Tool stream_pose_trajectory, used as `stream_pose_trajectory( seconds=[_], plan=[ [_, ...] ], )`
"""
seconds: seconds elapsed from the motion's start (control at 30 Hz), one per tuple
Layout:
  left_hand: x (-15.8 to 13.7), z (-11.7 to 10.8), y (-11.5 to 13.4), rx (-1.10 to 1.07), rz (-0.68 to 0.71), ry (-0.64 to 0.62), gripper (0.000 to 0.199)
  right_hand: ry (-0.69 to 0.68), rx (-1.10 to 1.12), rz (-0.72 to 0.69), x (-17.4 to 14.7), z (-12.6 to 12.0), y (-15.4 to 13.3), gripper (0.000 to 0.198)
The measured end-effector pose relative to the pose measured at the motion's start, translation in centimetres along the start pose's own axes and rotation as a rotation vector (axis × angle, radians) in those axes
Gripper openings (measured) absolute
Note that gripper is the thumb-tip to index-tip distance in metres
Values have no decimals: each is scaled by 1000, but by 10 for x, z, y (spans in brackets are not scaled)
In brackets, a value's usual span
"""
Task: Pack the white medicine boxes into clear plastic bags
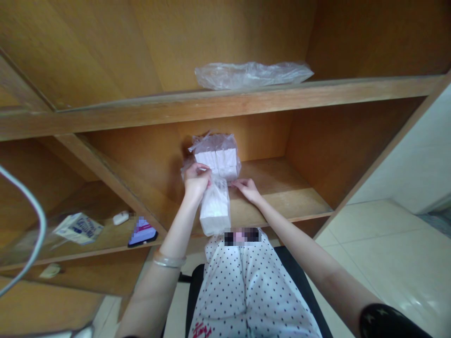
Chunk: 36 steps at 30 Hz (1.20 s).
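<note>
A clear plastic bag [213, 138] with white blocks or small boxes [225, 162] inside stands on the shelf in front of me. A longer white packet in clear film [214, 211] juts from its front toward my lap. My left hand [197, 179] is closed, pinching the thin plastic where the packet and the bag meet. My right hand [247, 188] is at the bag's lower right corner, thumb and fingertips pressed together on the plastic edge. The fingertips are small in view, and the contents' kind is unclear.
Above lies another crumpled clear plastic bag [253, 75] on the upper shelf [141, 109]. In the left compartment are a white-and-blue carton [79, 228], a small white object [120, 218] and a phone [143, 232]. A white cable [37, 211] curves at far left.
</note>
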State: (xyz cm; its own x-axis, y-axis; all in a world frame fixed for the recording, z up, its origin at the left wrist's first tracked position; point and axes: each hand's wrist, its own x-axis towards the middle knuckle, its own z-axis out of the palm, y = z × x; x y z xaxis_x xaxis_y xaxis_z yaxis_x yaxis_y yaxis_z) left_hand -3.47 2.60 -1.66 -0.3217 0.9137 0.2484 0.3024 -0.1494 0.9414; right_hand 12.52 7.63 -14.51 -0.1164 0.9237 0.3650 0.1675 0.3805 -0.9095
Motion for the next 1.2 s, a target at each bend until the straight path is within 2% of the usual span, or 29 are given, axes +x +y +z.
stream_pose_trajectory(
  seconds=[0.13,0.3,0.37,0.47,0.53,0.63,0.73,0.77,0.83,0.93,1.1,1.2],
  plan=[
    [-3,25,6,-274,-65,-56,16,21,79,17,0,-1,-1,33],
    [3,47,8,-417,-151,-2,9,65,242,11,0,-8,-11,35],
    [5,48,6,-420,-130,-29,8,111,294,8,0,-12,-15,35],
    [7,39,1,-265,-13,-163,9,142,397,11,-2,-19,-18,33],
    [10,28,-2,-72,128,-206,8,96,418,10,-5,-22,-21,31],
    [10,11,-4,254,382,-118,9,-15,272,-17,-11,-24,-30,34],
    [2,0,-1,418,561,-73,17,-61,-22,-168,-15,-25,-45,34],
    [-2,-2,1,422,583,-118,19,-80,-85,-237,-16,-25,-51,30],
    [-12,-5,5,397,567,-300,25,-156,-90,-331,-16,-25,-64,18],
    [-25,-6,8,378,515,-548,33,-260,74,-304,-18,-30,-81,14],
    [-29,-13,3,410,474,-659,40,-291,313,-104,-28,-48,-101,13],
    [-28,-20,0,441,472,-718,32,-320,335,-55,-36,-62,-111,14]
  ],
)
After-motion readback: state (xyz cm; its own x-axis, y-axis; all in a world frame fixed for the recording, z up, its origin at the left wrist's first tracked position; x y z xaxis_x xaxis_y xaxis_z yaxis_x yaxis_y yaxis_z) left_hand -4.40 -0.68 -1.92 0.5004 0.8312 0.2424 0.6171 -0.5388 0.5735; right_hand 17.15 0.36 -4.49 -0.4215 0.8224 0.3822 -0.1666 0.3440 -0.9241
